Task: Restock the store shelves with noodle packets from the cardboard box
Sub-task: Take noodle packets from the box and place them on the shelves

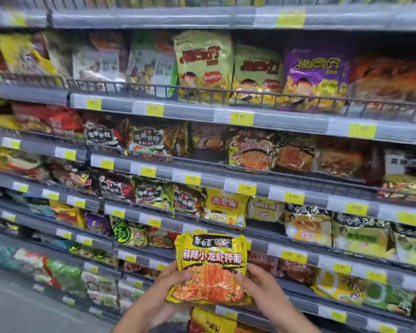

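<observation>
Head view, sole view. Item 1, nearest: left hand [172,284] and right hand [259,287], both raised from the bottom edge, forearms bare. The left hand grips the lower left edge of the noodle packet [211,263], fingers curled onto its face; the right hand grips the lower right edge, thumb over the front. Item 2: noodle packet, yellow wrapper with a black top band, a red title strip and a picture of orange noodles; held upright, face to the camera, in the air before the lower shelves, touching no shelf. Item 3: shelves [197,112], grey, several tiers running left to right, each with a front rail carrying yellow price labels [241,118]; the upper tiers have a low wire guard [255,96]. Stock: green packets [203,61] and a purple packet [316,75] on the tier near the top, dark and gold packets below, yellow and white ones lower. Most facings look filled, though blur hides detail at the left and at the edges. A yellow packet with orange noodles [251,151] on the tier below the green ones looks like the same line, but the print is too soft to confirm. Item 4: floor [22,308], grey, lower left. Cardboard box: not in view. Status, as judged: one packet is out of the box and in hand, not yet placed. Its slot has to be picked and the packet set in behind the rail. How many remain in the box cannot be told.
</observation>
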